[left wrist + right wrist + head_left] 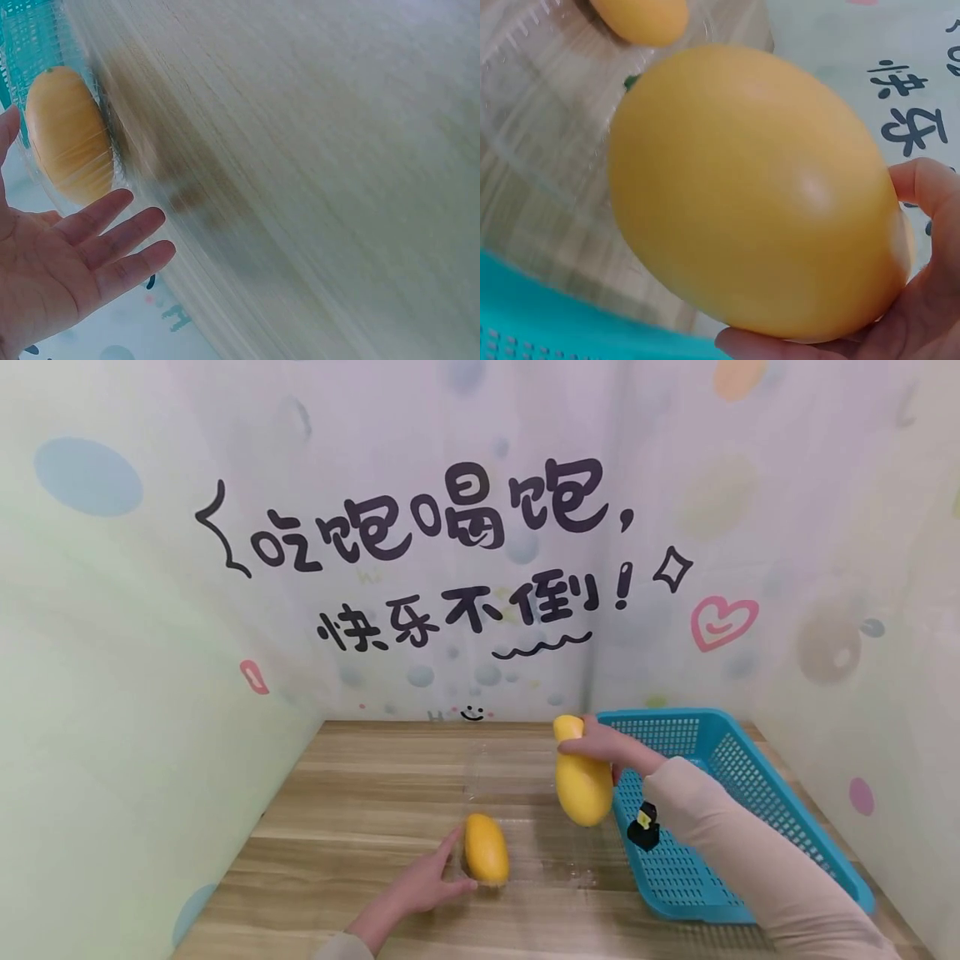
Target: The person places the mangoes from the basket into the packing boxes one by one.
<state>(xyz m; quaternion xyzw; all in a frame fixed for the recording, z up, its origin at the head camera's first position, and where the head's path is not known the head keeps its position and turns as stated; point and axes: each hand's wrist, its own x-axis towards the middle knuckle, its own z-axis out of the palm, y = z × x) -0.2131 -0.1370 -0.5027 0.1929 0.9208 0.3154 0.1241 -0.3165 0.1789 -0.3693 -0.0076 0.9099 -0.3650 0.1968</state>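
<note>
My right hand [606, 743] grips a large yellow butternut squash [585, 789] by its narrow upper part, the rounded end hanging down. It is held up beside the blue basket's left edge, over the right side of a clear plastic tray [536, 843]. A smaller yellow mango [486, 850] lies at the tray's left front. Beside that mango my left hand [427, 883] spreads its fingers and thumb, palm toward it. In the left wrist view the fingers [124, 244] are straight, near the mango [67, 139] behind the clear wall.
A blue perforated plastic basket [780, 802] stands on the right of the wooden table [360, 793]. Over it, by the right sleeve, shows a small black piece with a yellow mark [643, 827]. Patterned curtains [480, 693] with writing enclose the table at the back and sides.
</note>
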